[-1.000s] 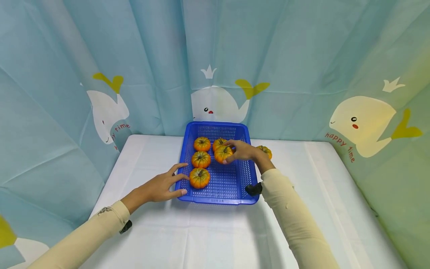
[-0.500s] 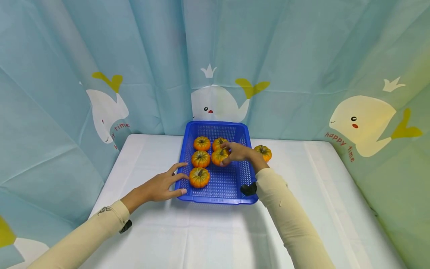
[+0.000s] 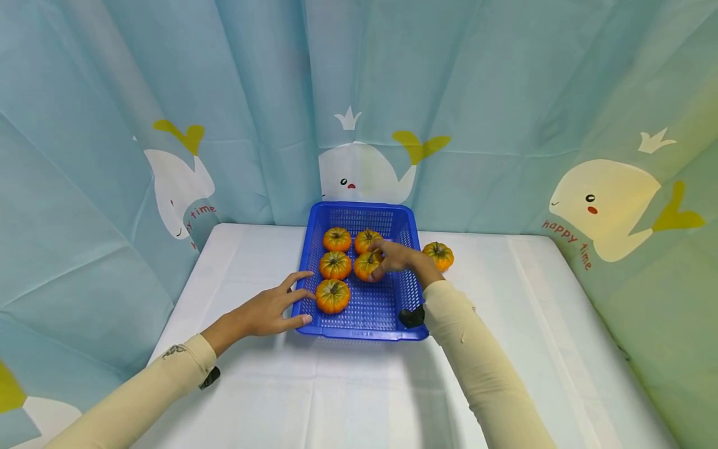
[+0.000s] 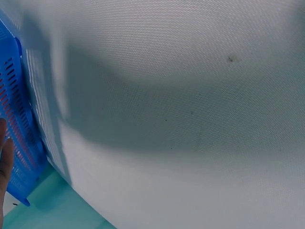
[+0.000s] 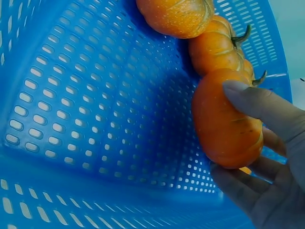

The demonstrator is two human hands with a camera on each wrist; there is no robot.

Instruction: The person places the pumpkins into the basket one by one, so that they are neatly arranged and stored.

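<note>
My right hand (image 3: 397, 257) grips a small orange pumpkin (image 3: 364, 267) inside a blue plastic basket (image 3: 361, 335). In the right wrist view, thumb and fingers lie around that pumpkin (image 5: 224, 126), low in the basket; whether it touches the floor I cannot tell. Just behind it sits another pumpkin (image 3: 367, 240). Three more form a column along the left side, the nearest pumpkin (image 3: 333, 296) being close to my left hand (image 3: 269, 312). That hand's fingers are spread at the basket's left rim. Only its fingertips (image 4: 5, 160) show in the left wrist view, beside the basket wall.
One pumpkin (image 3: 439, 255) lies on the white table (image 3: 521, 312), just right of the basket and near my right forearm. A blue curtain (image 3: 482, 81) with whale prints closes off the back and both sides.
My right hand has moved slightly left and lowered the pumpkin in front of the other in the right column. The pumpkin outside the basket is more exposed. My left hand stays put.
</note>
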